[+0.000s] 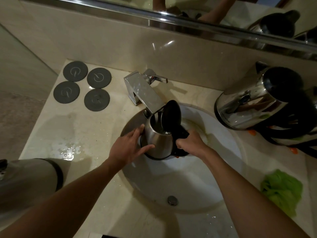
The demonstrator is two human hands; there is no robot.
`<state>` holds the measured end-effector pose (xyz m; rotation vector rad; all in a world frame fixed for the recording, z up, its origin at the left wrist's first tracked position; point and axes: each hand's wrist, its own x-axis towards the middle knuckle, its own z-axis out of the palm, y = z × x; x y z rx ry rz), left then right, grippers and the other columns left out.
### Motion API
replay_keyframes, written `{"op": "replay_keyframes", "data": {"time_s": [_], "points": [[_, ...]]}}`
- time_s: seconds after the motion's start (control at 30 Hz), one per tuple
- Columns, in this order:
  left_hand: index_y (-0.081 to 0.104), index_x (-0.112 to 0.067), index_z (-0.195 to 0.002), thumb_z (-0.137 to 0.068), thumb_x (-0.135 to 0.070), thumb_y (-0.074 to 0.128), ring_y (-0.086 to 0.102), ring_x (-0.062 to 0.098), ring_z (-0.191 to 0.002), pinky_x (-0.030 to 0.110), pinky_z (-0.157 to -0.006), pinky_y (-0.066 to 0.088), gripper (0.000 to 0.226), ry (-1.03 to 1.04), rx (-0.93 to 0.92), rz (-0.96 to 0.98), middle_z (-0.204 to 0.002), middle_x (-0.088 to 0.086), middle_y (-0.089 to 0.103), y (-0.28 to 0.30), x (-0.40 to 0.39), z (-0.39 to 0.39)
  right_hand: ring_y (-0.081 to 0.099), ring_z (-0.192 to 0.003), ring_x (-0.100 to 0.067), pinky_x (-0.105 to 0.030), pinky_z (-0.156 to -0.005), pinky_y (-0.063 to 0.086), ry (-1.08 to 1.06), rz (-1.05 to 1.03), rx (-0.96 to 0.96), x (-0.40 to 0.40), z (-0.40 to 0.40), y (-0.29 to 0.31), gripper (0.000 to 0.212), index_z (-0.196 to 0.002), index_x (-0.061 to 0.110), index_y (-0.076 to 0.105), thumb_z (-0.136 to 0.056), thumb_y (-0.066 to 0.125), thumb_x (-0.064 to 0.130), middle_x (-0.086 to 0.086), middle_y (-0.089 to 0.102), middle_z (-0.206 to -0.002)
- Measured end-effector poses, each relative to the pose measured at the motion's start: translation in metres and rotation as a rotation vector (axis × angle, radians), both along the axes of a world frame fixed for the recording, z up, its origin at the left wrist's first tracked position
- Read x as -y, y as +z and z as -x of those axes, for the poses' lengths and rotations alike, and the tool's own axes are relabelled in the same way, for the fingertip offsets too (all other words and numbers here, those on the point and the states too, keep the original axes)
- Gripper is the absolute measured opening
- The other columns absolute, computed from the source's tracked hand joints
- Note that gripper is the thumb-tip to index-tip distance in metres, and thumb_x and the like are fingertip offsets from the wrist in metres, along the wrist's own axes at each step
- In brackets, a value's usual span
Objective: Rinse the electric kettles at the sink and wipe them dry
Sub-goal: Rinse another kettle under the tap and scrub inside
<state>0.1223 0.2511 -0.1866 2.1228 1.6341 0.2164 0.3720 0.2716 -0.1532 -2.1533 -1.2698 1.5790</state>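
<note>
Head view: rinse step, kettle (pixel 158 140) under faucet (pixel 145 92) with lid up, right hand (pixel 190 143) clenching its handle, left hand (pixel 128 148) flat, steadying; next likely swirl and empty into sink (pixel 197 191).

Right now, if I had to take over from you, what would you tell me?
Right hand: its grip is round the black handle of the kettle in the sink.
Left hand: fingers laid flat on the kettle's side, steadying it.
The kettle's lid is open and its mouth sits under the faucet; I cannot tell if water is running.
More kettles wait on the counter at the right, and another kettle lies at the left. Four round bases sit at the back left, the green scrubber at the right.
Left to do: finish rinsing, then wipe them all dry. No drying cloth is in view.
</note>
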Motion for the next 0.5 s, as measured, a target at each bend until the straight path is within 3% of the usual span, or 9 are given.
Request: {"op": "replay_keyframes", "data": {"time_s": [0.23, 0.5], "points": [[0.033, -0.019, -0.149, -0.076, -0.089, 0.033, 0.062, 0.023, -0.118, 0.040, -0.093, 0.055, 0.100, 0.003, 0.006, 0.029, -0.139, 0.002, 0.058, -0.0015, -0.0002, 0.0015, 0.069, -0.071, -0.036, -0.039, -0.057, 0.056, -0.002, 0.014, -0.016, 0.0000, -0.0007, -0.0026, 0.021, -0.080, 0.002, 0.061, -0.060, 0.058, 0.007, -0.017, 0.065, -0.073], [0.034, -0.018, -0.149, -0.077, -0.088, 0.031, 0.063, 0.023, -0.117, 0.040, -0.092, 0.055, 0.101, -0.002, 0.008, 0.027, -0.138, 0.002, 0.058, 0.0005, -0.0007, 0.0006, 0.065, -0.068, -0.032, -0.032, -0.054, 0.050, -0.001, 0.004, -0.007, 0.0016, -0.0006, -0.0009, 0.009, -0.073, 0.007, 0.057, -0.065, 0.058, 0.004, -0.012, 0.060, -0.067]]}}
